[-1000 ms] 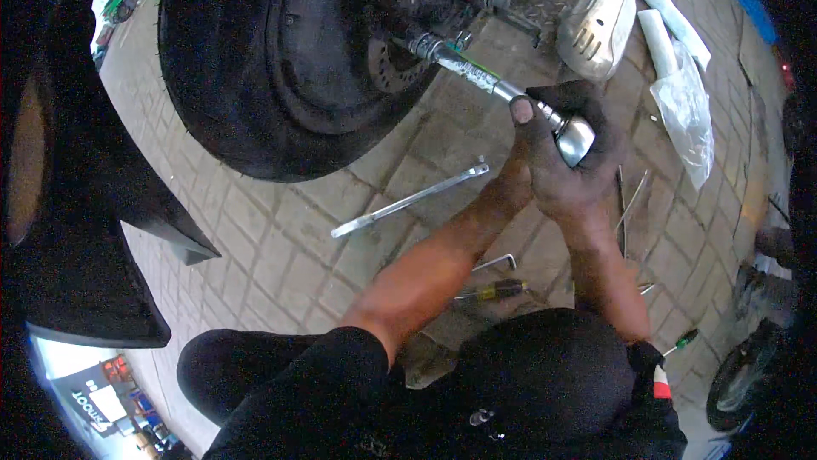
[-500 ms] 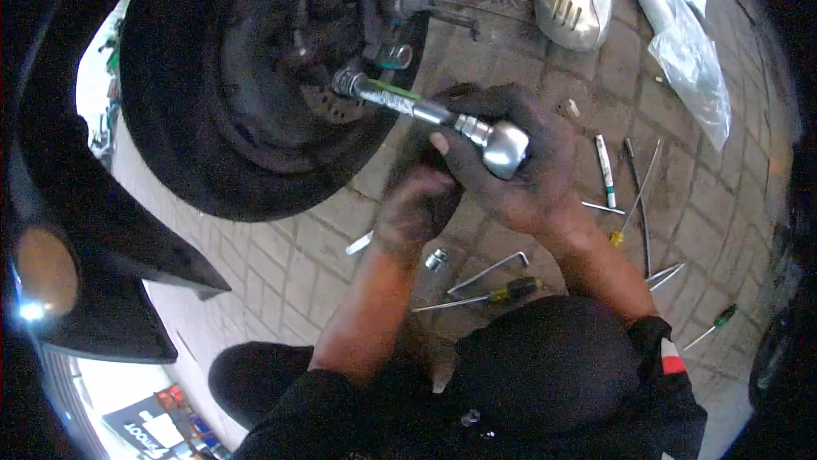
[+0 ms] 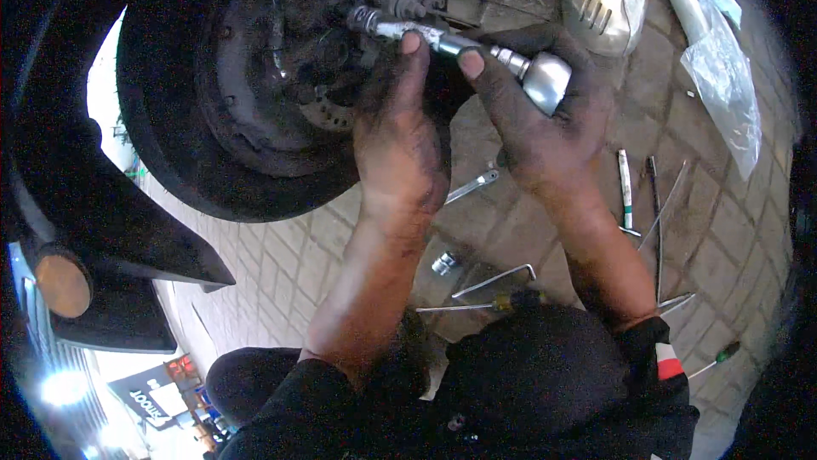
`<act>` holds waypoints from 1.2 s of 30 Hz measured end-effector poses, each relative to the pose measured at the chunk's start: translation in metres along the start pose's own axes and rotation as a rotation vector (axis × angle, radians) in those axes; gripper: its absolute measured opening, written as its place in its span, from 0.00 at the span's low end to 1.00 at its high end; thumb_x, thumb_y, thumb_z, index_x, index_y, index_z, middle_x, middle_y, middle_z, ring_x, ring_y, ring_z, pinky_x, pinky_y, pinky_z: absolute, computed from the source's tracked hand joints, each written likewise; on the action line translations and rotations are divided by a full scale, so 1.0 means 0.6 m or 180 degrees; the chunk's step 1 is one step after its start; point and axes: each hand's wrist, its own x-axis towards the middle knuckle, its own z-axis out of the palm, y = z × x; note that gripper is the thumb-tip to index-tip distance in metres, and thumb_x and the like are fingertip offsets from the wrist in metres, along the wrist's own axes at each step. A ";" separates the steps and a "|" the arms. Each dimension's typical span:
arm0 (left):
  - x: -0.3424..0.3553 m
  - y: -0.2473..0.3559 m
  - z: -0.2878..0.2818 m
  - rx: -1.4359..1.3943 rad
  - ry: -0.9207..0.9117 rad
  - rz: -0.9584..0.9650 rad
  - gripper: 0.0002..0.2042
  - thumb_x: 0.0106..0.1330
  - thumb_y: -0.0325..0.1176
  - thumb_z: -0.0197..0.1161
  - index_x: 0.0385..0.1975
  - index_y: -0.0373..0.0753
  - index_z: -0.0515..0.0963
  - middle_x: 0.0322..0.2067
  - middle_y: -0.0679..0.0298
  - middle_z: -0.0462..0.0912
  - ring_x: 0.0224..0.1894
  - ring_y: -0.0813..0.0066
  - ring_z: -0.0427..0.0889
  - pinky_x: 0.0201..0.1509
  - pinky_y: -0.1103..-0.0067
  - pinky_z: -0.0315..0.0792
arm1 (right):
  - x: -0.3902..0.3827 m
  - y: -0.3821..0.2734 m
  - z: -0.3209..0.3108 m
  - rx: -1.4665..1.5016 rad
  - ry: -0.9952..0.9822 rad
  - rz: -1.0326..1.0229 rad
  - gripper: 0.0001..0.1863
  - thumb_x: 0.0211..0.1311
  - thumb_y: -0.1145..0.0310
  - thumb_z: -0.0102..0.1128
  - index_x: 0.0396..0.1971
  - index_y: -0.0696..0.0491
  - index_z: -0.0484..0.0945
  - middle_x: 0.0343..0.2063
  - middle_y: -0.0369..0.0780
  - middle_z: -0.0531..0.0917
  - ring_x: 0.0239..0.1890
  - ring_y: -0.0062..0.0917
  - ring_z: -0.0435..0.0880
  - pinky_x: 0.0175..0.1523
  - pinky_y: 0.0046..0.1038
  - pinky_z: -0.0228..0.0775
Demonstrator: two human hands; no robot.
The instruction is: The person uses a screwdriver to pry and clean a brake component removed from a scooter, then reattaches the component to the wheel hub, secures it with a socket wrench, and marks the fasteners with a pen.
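Observation:
A long chrome socket tool (image 3: 455, 45) with a ringed socket end and a rounded silver head spans both my hands, in front of the wheel hub. My right hand (image 3: 549, 132) is wrapped round its rounded head, thumb along the shaft. Closer to the socket end, my left hand (image 3: 396, 149) grips the shaft with its thumb on top; its other fingers are mostly hidden. The socket end overlaps the dark hub parts (image 3: 336, 56) of the black-tyred wheel (image 3: 247, 192). Whether it touches them I cannot tell. Both hands look blackened.
On the paving lie a loose socket (image 3: 443, 263), a hex key (image 3: 498, 280), a screwdriver (image 3: 517, 300), a wrench (image 3: 473, 186) and several thin tools. A perforated metal cover (image 3: 606, 5) and a plastic bag (image 3: 723, 90) lie far right. A dark fender (image 3: 119, 222) stands left.
My left hand has come up from below onto the tool's shaft. The tool has shifted up and right in view, its socket end now higher against the hub. My right hand keeps its hold.

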 end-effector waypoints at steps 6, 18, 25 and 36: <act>0.000 0.000 -0.023 0.0504 -0.0186 0.0186 0.20 0.65 0.31 0.59 0.56 0.32 0.69 0.44 0.49 0.79 0.47 0.54 0.78 0.51 0.68 0.71 | 0.044 0.010 -0.003 -0.0415 -0.0229 -0.1608 0.14 0.48 0.66 0.75 0.31 0.56 0.80 0.26 0.36 0.83 0.27 0.17 0.78 0.33 0.22 0.71; 0.065 -0.204 0.004 0.2873 -0.2207 0.1036 0.22 0.62 0.34 0.63 0.55 0.34 0.70 0.47 0.54 0.78 0.49 0.60 0.76 0.52 0.69 0.71 | 0.042 -0.019 0.000 -0.0664 -0.0136 -0.1556 0.12 0.52 0.67 0.72 0.29 0.57 0.80 0.23 0.35 0.81 0.28 0.16 0.76 0.35 0.20 0.69; 0.010 -0.286 -0.033 0.2852 -0.2323 0.1287 0.24 0.60 0.36 0.65 0.54 0.35 0.70 0.49 0.57 0.77 0.51 0.63 0.75 0.53 0.69 0.70 | 0.020 -0.033 0.000 -0.0799 0.0120 -0.0783 0.13 0.54 0.64 0.71 0.31 0.59 0.81 0.25 0.34 0.81 0.28 0.16 0.76 0.37 0.22 0.70; -0.019 -0.139 -0.047 0.3623 -0.2152 0.0206 0.22 0.60 0.42 0.66 0.50 0.35 0.73 0.48 0.54 0.78 0.50 0.62 0.77 0.51 0.68 0.71 | 0.024 -0.038 -0.023 0.0128 -0.0463 -0.0394 0.14 0.59 0.64 0.67 0.29 0.60 0.76 0.22 0.36 0.79 0.26 0.18 0.77 0.29 0.21 0.68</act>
